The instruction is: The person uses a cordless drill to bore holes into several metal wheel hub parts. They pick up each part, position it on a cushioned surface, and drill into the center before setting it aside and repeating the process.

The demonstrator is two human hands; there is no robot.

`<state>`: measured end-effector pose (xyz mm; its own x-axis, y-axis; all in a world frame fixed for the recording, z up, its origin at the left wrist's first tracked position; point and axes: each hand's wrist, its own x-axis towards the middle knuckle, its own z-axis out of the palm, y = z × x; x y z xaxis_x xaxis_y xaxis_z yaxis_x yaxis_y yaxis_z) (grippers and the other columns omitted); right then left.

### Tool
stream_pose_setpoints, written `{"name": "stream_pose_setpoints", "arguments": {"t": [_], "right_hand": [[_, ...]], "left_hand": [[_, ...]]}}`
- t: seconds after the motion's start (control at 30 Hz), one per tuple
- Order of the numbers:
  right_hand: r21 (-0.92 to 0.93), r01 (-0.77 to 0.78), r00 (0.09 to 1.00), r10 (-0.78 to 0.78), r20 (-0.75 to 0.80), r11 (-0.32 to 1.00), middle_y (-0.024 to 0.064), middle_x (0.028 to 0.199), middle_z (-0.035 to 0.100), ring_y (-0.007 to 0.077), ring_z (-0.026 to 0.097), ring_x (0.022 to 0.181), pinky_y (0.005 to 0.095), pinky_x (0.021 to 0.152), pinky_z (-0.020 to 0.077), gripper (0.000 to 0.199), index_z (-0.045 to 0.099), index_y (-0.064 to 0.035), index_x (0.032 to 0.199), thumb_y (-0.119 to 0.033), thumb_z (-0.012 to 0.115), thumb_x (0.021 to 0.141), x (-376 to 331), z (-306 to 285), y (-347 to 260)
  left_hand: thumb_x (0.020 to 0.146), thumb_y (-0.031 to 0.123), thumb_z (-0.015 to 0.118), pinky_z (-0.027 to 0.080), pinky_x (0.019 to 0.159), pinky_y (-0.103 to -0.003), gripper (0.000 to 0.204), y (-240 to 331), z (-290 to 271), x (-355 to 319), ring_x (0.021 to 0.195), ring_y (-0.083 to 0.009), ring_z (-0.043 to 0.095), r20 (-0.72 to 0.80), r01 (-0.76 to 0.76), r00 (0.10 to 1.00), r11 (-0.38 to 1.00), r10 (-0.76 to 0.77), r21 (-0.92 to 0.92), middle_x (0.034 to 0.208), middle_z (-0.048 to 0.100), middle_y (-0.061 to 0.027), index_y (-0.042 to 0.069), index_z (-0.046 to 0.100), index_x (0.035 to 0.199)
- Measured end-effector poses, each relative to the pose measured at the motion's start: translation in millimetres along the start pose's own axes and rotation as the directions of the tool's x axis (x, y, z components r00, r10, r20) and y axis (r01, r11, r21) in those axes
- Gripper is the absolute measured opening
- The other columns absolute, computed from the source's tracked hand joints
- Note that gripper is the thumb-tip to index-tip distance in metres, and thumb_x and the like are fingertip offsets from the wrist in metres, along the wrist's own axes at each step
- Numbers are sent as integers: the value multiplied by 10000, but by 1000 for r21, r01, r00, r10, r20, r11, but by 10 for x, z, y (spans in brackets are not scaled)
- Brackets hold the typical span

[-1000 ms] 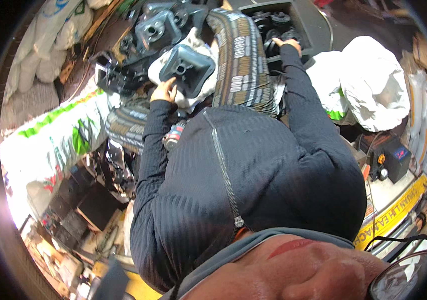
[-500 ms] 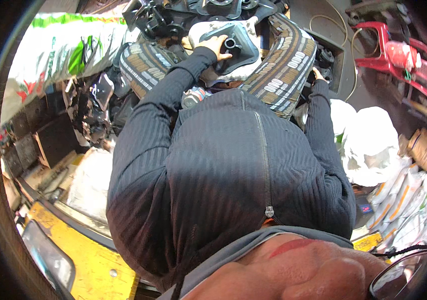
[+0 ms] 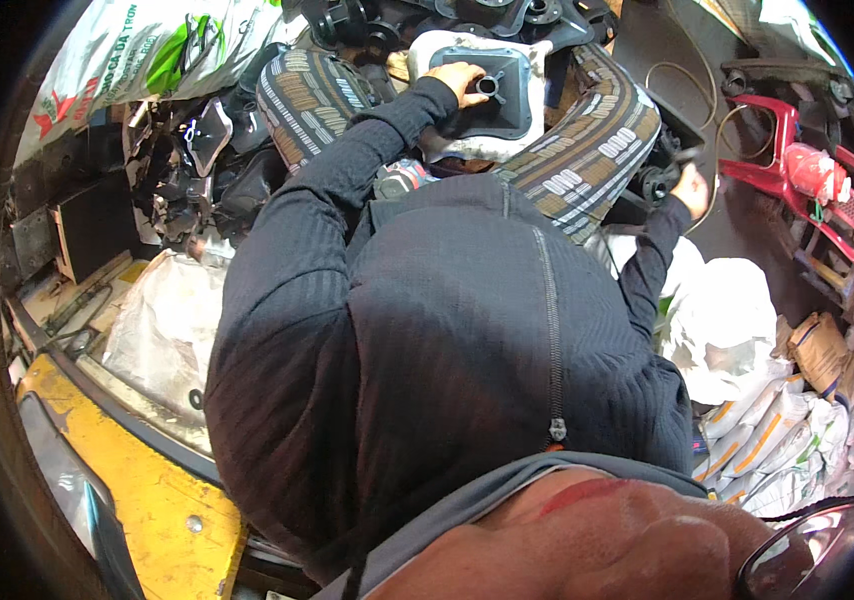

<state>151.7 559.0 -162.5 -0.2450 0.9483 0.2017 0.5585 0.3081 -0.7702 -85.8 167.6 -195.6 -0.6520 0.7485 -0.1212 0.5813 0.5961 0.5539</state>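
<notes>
Head view, my left hand (image 3: 459, 80) resting fingers-down on the dark square moulded part (image 3: 492, 95) between my knees, beside its central tube, my right hand (image 3: 692, 190) clenched around a small black piece (image 3: 659, 178) at my right knee's outer edge, open dark floor (image 3: 737, 240) beyond, piled black parts (image 3: 197, 170) crowding left.

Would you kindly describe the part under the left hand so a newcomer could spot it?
Start at the patterned trousers across the top. Between the knees lies a dark square part on white wrapping, left hand on it. Unlike the black parts behind, it has a short tube in its centre.

Dark floor (image 3: 747, 215), red plastic stool (image 3: 815, 190), stacked sacks (image 3: 787, 425)
</notes>
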Motion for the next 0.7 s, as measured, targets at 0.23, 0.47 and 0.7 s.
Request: {"name": "stream_pose_setpoints", "arguments": {"t": [0.23,0.47,0.7], "right_hand": [[394,672,367,-744,559,628,65,783,634,245,619,689,330,594,494,221,637,-117,906,-305,636,788,-1208,754,-1574],[311,830,16,-578,816,463,98,818,631,275,619,767,403,645,481,184,559,-128,897,-290,552,810,-1783,1387,-1526],[280,870,-1,-565,825,406,76,810,632,254,625,744,381,623,482,200,591,-151,896,-331,550,817,-1732,1518,-1445]], "left_hand": [[749,364,686,497,726,-255,422,-123,-603,-258,798,-113,634,-85,208,970,958,-229,-199,890,665,-59,92,616,1064],[755,217,643,502,725,-296,383,312,-1690,-1989,843,-193,627,255,303,939,908,-232,-290,953,618,-144,40,568,1087],[714,317,632,456,799,-394,577,562,-1009,-2343,976,-317,517,117,431,879,874,-463,223,1067,511,-112,107,454,1221]]}}
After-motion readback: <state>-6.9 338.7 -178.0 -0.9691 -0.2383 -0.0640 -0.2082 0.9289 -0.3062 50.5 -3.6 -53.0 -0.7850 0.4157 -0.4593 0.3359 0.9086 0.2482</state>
